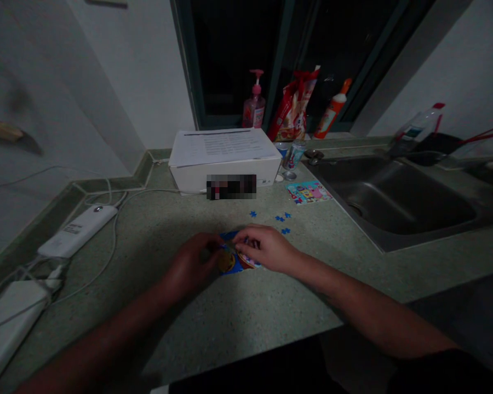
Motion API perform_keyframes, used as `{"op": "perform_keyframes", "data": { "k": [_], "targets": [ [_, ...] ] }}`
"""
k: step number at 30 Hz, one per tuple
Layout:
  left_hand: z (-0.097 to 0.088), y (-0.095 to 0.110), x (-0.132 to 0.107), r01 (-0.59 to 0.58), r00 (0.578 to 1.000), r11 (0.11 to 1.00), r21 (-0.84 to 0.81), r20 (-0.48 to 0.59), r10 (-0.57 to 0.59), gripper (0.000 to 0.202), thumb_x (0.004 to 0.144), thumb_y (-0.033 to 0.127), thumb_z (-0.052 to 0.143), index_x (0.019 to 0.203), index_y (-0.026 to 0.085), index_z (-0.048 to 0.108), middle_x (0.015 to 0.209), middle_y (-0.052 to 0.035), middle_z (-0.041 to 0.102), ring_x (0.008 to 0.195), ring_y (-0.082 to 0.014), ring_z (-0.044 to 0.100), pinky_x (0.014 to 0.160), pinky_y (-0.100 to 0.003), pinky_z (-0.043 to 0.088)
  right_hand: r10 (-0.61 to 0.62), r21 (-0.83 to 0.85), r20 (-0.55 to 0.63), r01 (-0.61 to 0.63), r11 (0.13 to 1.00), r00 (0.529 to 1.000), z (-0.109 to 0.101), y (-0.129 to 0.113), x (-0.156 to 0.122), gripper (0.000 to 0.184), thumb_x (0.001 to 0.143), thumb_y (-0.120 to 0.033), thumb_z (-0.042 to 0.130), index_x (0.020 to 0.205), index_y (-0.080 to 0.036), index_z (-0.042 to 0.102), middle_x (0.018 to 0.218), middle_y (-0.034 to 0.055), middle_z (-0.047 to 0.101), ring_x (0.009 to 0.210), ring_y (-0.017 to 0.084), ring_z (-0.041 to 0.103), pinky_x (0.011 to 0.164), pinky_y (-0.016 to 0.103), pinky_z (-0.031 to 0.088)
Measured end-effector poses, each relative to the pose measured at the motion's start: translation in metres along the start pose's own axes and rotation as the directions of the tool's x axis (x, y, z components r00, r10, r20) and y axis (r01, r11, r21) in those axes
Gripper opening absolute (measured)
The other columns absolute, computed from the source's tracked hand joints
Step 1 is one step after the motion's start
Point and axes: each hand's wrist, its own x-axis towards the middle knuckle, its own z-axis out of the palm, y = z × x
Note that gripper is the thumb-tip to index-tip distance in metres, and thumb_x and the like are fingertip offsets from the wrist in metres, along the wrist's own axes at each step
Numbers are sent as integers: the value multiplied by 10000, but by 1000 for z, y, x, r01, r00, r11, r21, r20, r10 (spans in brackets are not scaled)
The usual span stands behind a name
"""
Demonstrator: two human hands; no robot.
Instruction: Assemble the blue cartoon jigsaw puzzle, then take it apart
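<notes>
A small, partly joined jigsaw puzzle (227, 264), blue with a yellow round figure, lies flat on the counter between my hands. My left hand (195, 256) has its fingers curled at the puzzle's left edge, thumb and forefinger gripping it. Above the puzzle's middle, my right hand (267, 246) pinches thumb and fingers together on what looks like a puzzle piece, mostly hidden by the fingertips. Beyond the right hand lie several loose blue puzzle pieces (286, 231), picture side apparently down. A colourful picture card (309, 192) with cartoon figures rests farther back.
A white box (225, 158) with paper on top stands at the back, beside a can (294, 155). To the right is a steel sink (378, 243). White power banks (77, 231) and cables occupy the left. A pink pump bottle (253, 106) stands by the window.
</notes>
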Motion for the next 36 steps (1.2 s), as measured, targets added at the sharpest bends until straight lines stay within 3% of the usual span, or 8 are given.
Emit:
{"op": "perform_keyframes", "data": {
  "k": [4, 7, 9, 19, 24, 28, 31, 36],
  "targets": [
    [-16, -8, 12, 203, 979, 967, 156, -35, -200, 239, 905, 274, 590, 1096, 215, 721, 995, -66, 781, 917, -275, 738, 851, -416, 586, 77, -297, -134, -114, 948, 988, -49, 34, 1, 176, 966, -195, 620, 1043, -232, 773, 1042, 91, 751, 915, 232, 702, 815, 366, 515],
    [-25, -14, 20, 227, 972, 934, 277, -12, -233, 271, 947, 278, 536, 1108, 198, 738, 1068, -91, 781, 951, -281, 733, 893, -419, 572, 236, -468, -158, -283, 837, 959, -81, 63, -3, 197, 905, -132, 634, 969, -227, 794, 994, 106, 766, 858, 252, 710, 756, 365, 511],
    [-27, -17, 22, 200, 975, 911, 360, 16, -220, 300, 950, 263, 521, 1132, 181, 745, 1108, -111, 773, 998, -296, 720, 922, -434, 559, 282, -499, -114, -300, 813, 953, -92, 76, -6, 190, 887, -151, 656, 983, -228, 801, 984, 99, 779, 849, 252, 718, 743, 354, 508],
    [-23, -32, 21, 58, 997, 845, 532, 18, -80, 287, 973, 273, 507, 1115, 187, 742, 1094, -129, 718, 1084, -315, 659, 999, -484, 525, 249, -492, -42, -236, 838, 968, -78, 92, -1, 257, 855, -120, 625, 1025, -223, 787, 967, 93, 775, 844, 241, 712, 773, 345, 508],
    [-21, -27, 18, 25, 999, 839, 544, 11, -37, 293, 952, 241, 530, 1159, 171, 726, 1156, -136, 709, 1123, -324, 648, 1013, -510, 520, 308, -481, -38, -287, 828, 951, -78, 89, -1, 305, 823, -119, 626, 1077, -205, 772, 931, 85, 774, 770, 219, 692, 703, 317, 475],
    [-16, -17, 13, -91, 996, 863, 497, 56, 72, 267, 952, 206, 544, 1149, 227, 724, 1154, -96, 725, 1109, -296, 654, 1007, -485, 520, 342, -475, -53, -325, 818, 938, -78, 87, -1, 231, 800, -146, 658, 993, -202, 772, 891, 78, 766, 745, 219, 683, 676, 313, 461],
    [-12, -7, 7, -259, 966, 862, 437, 140, 219, 226, 971, 211, 569, 1137, 229, 721, 1131, -86, 742, 1062, -290, 658, 964, -478, 524, 341, -453, -73, -335, 826, 937, -81, 86, -2, 196, 791, -124, 660, 934, -214, 760, 862, 66, 760, 729, 211, 677, 663, 307, 455],
    [-3, 12, -3, -498, 856, 821, 278, 312, 413, 194, 1008, 209, 569, 1151, 221, 700, 1174, -62, 746, 1076, -256, 653, 999, -459, 492, 303, -257, -136, -329, 909, 943, -75, 76, 1, 83, 824, -172, 674, 883, -217, 712, 826, 49, 742, 719, 197, 671, 652, 304, 471]
  ]
}}
